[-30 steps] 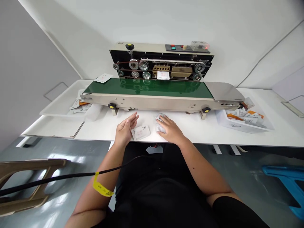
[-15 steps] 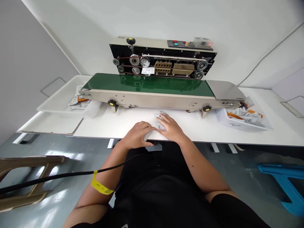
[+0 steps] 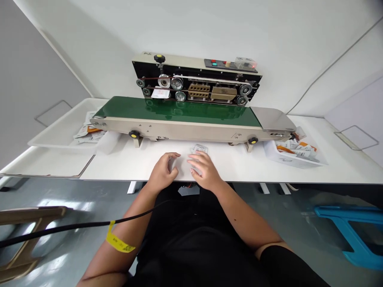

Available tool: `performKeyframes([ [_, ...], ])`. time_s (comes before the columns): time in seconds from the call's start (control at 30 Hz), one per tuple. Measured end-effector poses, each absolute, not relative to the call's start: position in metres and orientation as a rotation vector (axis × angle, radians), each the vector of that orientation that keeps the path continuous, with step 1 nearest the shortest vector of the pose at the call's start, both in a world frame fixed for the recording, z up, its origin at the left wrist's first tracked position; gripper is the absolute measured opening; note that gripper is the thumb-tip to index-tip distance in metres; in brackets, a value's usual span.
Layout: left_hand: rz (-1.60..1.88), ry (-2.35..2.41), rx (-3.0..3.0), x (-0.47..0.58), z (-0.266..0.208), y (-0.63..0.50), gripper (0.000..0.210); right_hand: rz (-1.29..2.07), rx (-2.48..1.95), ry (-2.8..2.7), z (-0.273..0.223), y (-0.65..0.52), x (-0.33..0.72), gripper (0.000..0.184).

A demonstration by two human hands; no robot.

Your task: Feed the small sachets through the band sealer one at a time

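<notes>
White printed packet (image 3: 200, 148), yellow tag (image 3: 119, 242), lettering illegible

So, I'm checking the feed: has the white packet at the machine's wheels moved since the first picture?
Yes: the white packet has moved left, away from the brass block with holes.

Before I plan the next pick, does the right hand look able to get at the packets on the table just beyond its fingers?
Likely yes: the right hand is spread right at the packets, and the left hand is off to the side, leaving the way free.
</notes>
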State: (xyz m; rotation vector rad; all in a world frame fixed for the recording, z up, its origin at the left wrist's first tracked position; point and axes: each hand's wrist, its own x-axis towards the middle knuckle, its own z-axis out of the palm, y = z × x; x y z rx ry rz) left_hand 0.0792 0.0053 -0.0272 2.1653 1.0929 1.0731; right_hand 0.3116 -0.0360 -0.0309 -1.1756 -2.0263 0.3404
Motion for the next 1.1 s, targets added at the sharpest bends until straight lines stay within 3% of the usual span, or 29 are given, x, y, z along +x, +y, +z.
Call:
performKeyframes([
  [0.13,1.383,1.106,2.119,0.072,-0.030,0.010,0.012,0.647,-1.102,-2.097,-0.025,-0.041,0.278,0.057],
  [0.23,1.464,1.219,2.044,0.066,-0.032,0.011,0.017,0.682,-1.150,-2.148,-0.020,-0.037,0.254,0.070],
  [0.3,1.508,1.264,1.987,0.061,-0.034,0.011,0.021,0.626,-1.170,-2.191,-0.021,-0.033,0.239,0.062],
  [0.4,1.549,1.161,1.971,0.055,-0.037,0.010,0.026,0.494,-1.232,-2.204,-0.027,-0.029,0.224,0.032],
  [0.57,1.565,0.823,1.939,0.052,-0.044,0.013,0.042,0.418,-1.272,-1.987,-0.023,-0.025,0.249,0.026],
  [0.73,1.595,0.716,1.815,0.055,-0.049,0.017,0.050,0.355,-1.213,-1.746,0.032,0.000,0.358,0.011],
  [0.93,1.575,0.679,1.773,0.056,-0.047,0.015,0.042,0.353,-1.063,-0.724,0.118,0.065,0.491,0.018],
  [1.1,1.577,0.670,1.783,0.056,-0.045,0.014,0.039,0.664,-1.144,-0.257,0.134,0.094,0.528,0.024],
])
